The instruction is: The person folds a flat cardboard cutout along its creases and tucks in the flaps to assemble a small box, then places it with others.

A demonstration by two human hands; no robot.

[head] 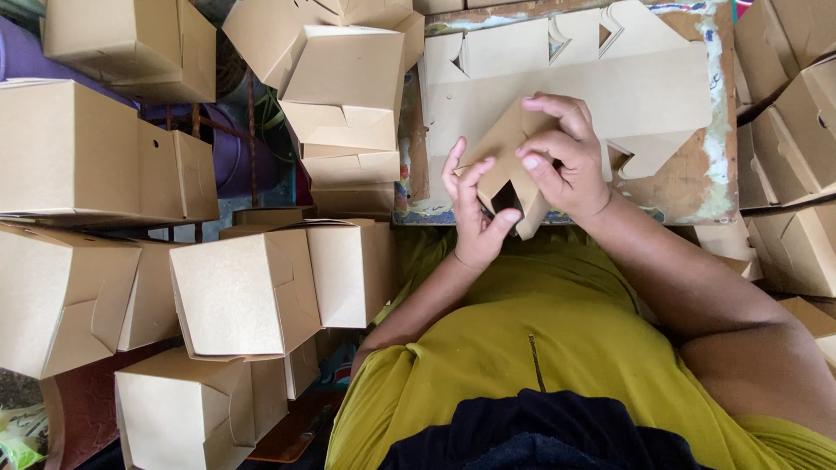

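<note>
I take this for a small packing workshop: folded brown cartons point(244, 292) heaped left of the worn board point(710, 187) stacked with flat blanks point(627, 87).

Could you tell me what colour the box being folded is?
Plain brown, like kraft card; the box shows best in the head view.

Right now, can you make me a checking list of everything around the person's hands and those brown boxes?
Surface: worn board with chipped paint, under a flat cut cardboard sheet.
Job's things: half-folded cardboard box, held up over the sheet.
Clutter: many finished brown boxes piled on one side, more boxes on the other.
Grips: left hand pinches the box's lower edge; right hand presses a flap from above.
Cables: nothing seen.
Surroundings: yellow-green shirt and dark cloth on the lap.
</note>
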